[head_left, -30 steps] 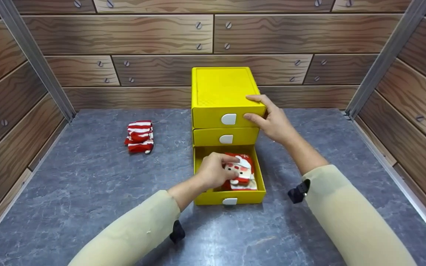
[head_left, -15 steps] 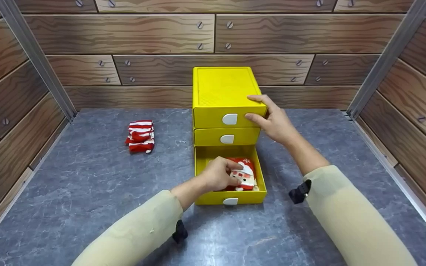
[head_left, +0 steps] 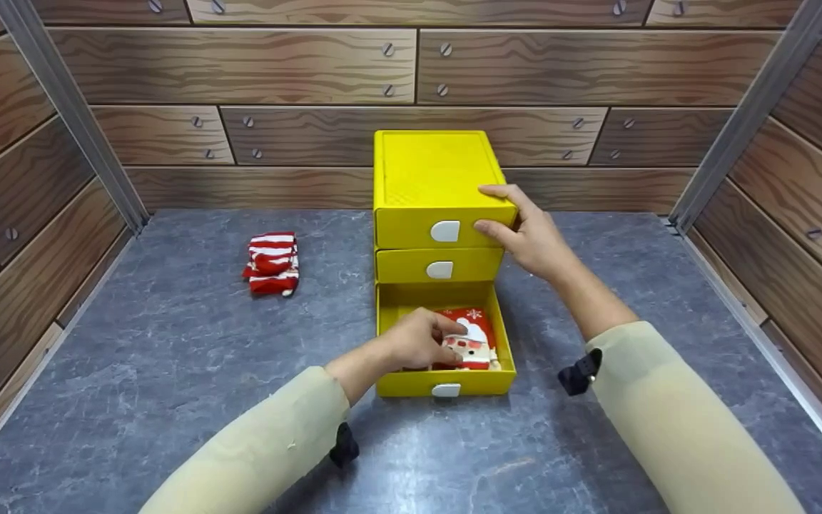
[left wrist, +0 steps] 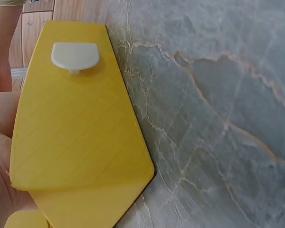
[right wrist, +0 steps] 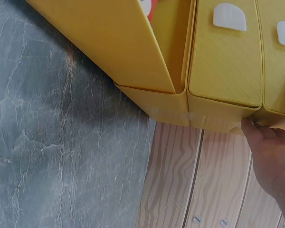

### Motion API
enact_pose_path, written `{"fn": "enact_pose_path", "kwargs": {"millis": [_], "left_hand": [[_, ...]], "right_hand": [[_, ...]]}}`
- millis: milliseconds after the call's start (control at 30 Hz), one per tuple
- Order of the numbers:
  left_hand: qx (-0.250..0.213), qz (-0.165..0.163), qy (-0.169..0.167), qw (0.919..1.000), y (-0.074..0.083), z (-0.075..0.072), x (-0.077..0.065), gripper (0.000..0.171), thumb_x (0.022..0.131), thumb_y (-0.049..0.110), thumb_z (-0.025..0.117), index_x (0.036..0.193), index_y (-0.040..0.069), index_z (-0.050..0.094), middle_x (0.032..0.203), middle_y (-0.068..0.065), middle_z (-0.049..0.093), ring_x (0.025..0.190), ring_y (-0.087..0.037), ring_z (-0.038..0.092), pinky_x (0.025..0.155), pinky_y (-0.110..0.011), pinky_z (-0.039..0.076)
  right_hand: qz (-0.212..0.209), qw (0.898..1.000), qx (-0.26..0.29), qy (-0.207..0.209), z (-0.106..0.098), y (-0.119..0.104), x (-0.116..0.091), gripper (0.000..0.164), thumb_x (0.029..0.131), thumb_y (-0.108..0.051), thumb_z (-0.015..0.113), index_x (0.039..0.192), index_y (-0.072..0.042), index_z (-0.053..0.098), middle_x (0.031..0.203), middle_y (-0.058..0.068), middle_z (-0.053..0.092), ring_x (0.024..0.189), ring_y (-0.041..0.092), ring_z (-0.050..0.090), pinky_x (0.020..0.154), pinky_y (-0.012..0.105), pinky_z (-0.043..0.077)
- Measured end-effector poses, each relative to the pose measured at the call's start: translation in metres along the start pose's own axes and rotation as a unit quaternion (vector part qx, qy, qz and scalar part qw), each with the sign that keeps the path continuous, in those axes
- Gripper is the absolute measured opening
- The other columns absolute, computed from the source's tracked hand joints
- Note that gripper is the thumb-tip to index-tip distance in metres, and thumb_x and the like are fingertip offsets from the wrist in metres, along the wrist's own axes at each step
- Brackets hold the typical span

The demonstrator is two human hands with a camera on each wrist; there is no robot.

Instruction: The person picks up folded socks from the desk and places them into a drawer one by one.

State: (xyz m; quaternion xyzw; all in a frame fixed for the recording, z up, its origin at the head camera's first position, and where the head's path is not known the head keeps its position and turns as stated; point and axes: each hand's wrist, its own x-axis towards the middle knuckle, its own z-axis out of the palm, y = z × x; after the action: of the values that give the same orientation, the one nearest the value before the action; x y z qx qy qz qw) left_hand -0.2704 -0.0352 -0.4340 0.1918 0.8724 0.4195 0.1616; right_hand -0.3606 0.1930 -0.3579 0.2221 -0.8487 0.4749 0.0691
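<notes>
In the head view a yellow three-drawer cabinet (head_left: 439, 168) stands at the middle, its bottom drawer (head_left: 482, 383) pulled out. Inside lies a folded pair of red-and-white Santa socks (head_left: 474, 341). My left hand (head_left: 419, 340) reaches in over the drawer's left side and pinches the socks between thumb and fingers; some fingertips are hidden. My right hand (head_left: 534, 235) grips the cabinet's upper right front corner, thumb on the top drawer's front and a finger on the lid. Only part of the left hand (left wrist: 2, 156) shows in the left wrist view, behind the drawer front.
A folded red-and-white striped sock pair (head_left: 271, 263) lies on the grey marbled table (head_left: 183, 335), left of the cabinet. Wood-patterned panels (head_left: 311, 135) wall the back and both sides. White handles (head_left: 445, 230) sit on the drawer fronts.
My left hand has lowered the Santa socks deeper into the drawer, a little toward its front right. The right hand keeps its hold on the cabinet corner.
</notes>
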Motion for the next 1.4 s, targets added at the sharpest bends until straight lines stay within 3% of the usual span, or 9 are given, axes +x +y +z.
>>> {"fn": "enact_pose_path", "kwargs": {"millis": [267, 467, 567, 667, 733, 967, 1100, 1200, 1400], "left_hand": [[-0.008, -0.02, -0.003, 0.9998, 0.002, -0.005, -0.002, 0.04, 0.093, 0.02, 0.085, 0.132, 0.019, 0.078, 0.119, -0.003, 0.073, 0.094, -0.017, 0.057, 0.084, -0.033, 0.049], [-0.01, -0.034, -0.001, 0.9994, 0.006, -0.015, -0.009, 0.042, 0.095, 0.022, 0.083, 0.136, 0.023, 0.076, 0.138, -0.006, 0.069, 0.111, -0.02, 0.06, 0.1, -0.037, 0.051], [-0.013, -0.03, -0.001, 0.9995, 0.008, -0.025, -0.015, 0.042, 0.097, 0.02, 0.081, 0.138, 0.021, 0.074, 0.137, -0.006, 0.07, 0.094, -0.018, 0.062, 0.083, -0.031, 0.054], [-0.027, -0.015, -0.001, 0.9995, 0.008, -0.037, -0.022, 0.042, 0.098, 0.018, 0.08, 0.139, 0.017, 0.073, 0.13, -0.007, 0.073, 0.07, -0.014, 0.056, 0.062, -0.026, 0.047], [-0.046, -0.003, -0.002, 0.9989, 0.008, -0.046, -0.029, 0.042, 0.099, 0.016, 0.078, 0.14, 0.014, 0.072, 0.128, -0.01, 0.074, 0.063, -0.014, 0.054, 0.057, -0.025, 0.045], [-0.081, 0.017, 0.026, 0.9963, 0.001, -0.085, -0.056, 0.039, 0.1, 0.016, 0.077, 0.139, 0.015, 0.072, 0.114, -0.011, 0.078, 0.097, -0.028, 0.073, 0.076, -0.035, 0.062], [-0.081, 0.022, 0.05, 0.9952, -0.007, -0.115, -0.074, 0.039, 0.1, 0.017, 0.076, 0.138, 0.013, 0.073, 0.108, -0.007, 0.079, 0.093, -0.027, 0.073, 0.078, -0.036, 0.062], [-0.073, 0.026, 0.088, 0.9931, -0.016, -0.142, -0.086, 0.039, 0.1, 0.016, 0.076, 0.138, 0.011, 0.072, 0.107, -0.009, 0.08, 0.089, -0.022, 0.073, 0.077, -0.033, 0.061], [-0.097, 0.016, 0.185, 0.9779, -0.039, -0.192, -0.1, 0.04, 0.1, 0.017, 0.077, 0.136, 0.002, 0.071, 0.111, -0.016, 0.077, 0.084, -0.013, 0.072, 0.072, -0.024, 0.06]], "right_hand": [[-0.003, 1.0, 0.005, 0.0, 0.0, 0.001, 0.0, 0.055, 0.103, -0.031, 0.073, 0.153, -0.023, 0.052, 0.13, 0.017, 0.061, 0.108, 0.027, 0.063, 0.087, 0.034, 0.055], [-0.005, 1.0, 0.01, 0.001, 0.001, 0.0, 0.0, 0.055, 0.103, -0.028, 0.074, 0.153, -0.022, 0.052, 0.129, 0.018, 0.061, 0.107, 0.027, 0.063, 0.086, 0.032, 0.055], [-0.004, 1.0, 0.005, 0.001, 0.0, 0.0, -0.001, 0.055, 0.103, -0.029, 0.073, 0.153, -0.023, 0.052, 0.129, 0.017, 0.061, 0.107, 0.027, 0.063, 0.087, 0.034, 0.055], [-0.002, 1.0, 0.002, 0.0, 0.0, 0.0, -0.001, 0.055, 0.103, -0.03, 0.073, 0.153, -0.024, 0.052, 0.13, 0.017, 0.061, 0.107, 0.028, 0.063, 0.087, 0.035, 0.055], [-0.002, 1.0, 0.0, 0.0, -0.001, 0.0, -0.001, 0.055, 0.103, -0.03, 0.073, 0.153, -0.024, 0.052, 0.13, 0.017, 0.061, 0.107, 0.028, 0.063, 0.087, 0.035, 0.055], [-0.001, 1.0, 0.004, 0.003, 0.0, 0.001, 0.0, 0.055, 0.103, -0.029, 0.073, 0.154, -0.022, 0.052, 0.131, 0.018, 0.06, 0.109, 0.028, 0.063, 0.087, 0.035, 0.055], [0.004, 1.0, 0.004, 0.001, 0.0, -0.001, 0.0, 0.055, 0.103, -0.03, 0.073, 0.154, -0.024, 0.051, 0.132, 0.018, 0.06, 0.109, 0.029, 0.063, 0.088, 0.035, 0.055], [0.004, 1.0, 0.002, 0.002, 0.0, -0.001, 0.0, 0.055, 0.103, -0.03, 0.073, 0.153, -0.024, 0.052, 0.132, 0.017, 0.06, 0.109, 0.028, 0.063, 0.088, 0.037, 0.056], [-0.002, 1.0, 0.002, 0.004, 0.0, 0.0, -0.001, 0.055, 0.103, -0.03, 0.073, 0.153, -0.023, 0.052, 0.131, 0.018, 0.061, 0.108, 0.028, 0.063, 0.087, 0.036, 0.056]]}}
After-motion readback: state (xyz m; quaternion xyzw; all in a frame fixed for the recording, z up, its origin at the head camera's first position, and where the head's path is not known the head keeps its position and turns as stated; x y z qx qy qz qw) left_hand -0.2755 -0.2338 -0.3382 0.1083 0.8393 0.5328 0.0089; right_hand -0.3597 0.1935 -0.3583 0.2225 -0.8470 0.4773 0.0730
